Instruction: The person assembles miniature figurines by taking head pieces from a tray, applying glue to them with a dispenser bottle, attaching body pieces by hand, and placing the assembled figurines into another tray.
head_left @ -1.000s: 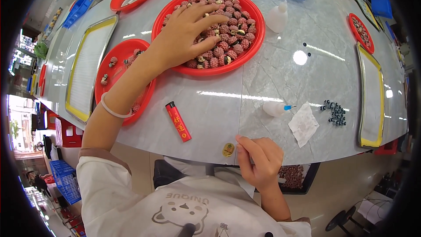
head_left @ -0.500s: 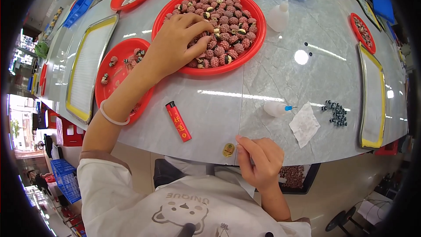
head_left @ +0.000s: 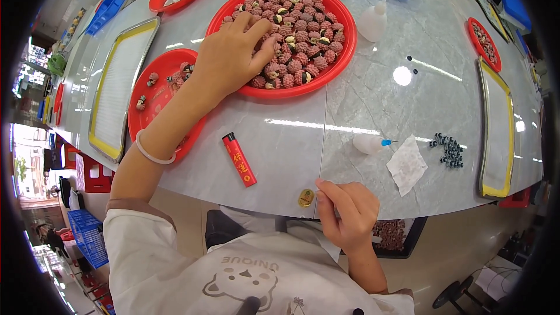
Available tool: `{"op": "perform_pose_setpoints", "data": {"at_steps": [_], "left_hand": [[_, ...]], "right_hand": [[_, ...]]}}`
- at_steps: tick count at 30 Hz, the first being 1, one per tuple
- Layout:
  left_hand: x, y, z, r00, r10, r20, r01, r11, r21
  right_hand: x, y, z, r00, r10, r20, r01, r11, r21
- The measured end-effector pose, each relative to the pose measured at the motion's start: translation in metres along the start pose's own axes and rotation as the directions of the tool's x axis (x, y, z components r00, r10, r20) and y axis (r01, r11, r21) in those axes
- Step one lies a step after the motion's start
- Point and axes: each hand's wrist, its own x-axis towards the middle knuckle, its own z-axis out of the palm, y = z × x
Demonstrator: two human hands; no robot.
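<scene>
My left hand [head_left: 228, 52] reaches over a large red plate [head_left: 345, 52] heaped with knobbly pinkish-brown pieces [head_left: 300, 36], several with black and cream parts. Its thumb and forefinger are apart over the near left of the heap, with no piece visible between them; the other fingers bend down among the pieces. At the table's front edge, my right hand [head_left: 352, 213] is closed, thumb and forefinger nearly together; anything between them is too small to make out. Beside its fingertips lies a small oval gold sticker [head_left: 305, 198].
Under my left forearm is a smaller red plate [head_left: 140, 90] with a few pieces. A red lighter [head_left: 240, 160], a blue-tipped bottle [head_left: 366, 143], a white tissue [head_left: 407, 166] and dark beads [head_left: 449, 151] lie nearby. Yellow-edged trays [head_left: 102, 90] flank the table; a white bottle [head_left: 372, 22] stands behind.
My left hand has drawn back slightly to the left over the heap, and its thumb and forefinger have shifted off the pieces they were at. My right hand stays closed in place.
</scene>
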Motion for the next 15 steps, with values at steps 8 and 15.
{"op": "perform_pose_setpoints", "data": {"at_steps": [8,15], "left_hand": [[-0.004,0.003,-0.003,0.998,0.062,-0.011,-0.063,0.988,-0.138],[-0.002,0.002,-0.023,1.0,0.009,-0.022,-0.008,0.999,0.04]], "right_hand": [[0.002,-0.004,0.0,1.0,0.029,-0.002,-0.029,1.0,0.003],[0.001,-0.003,-0.001,0.998,0.065,-0.011,-0.065,0.998,-0.023]]}}
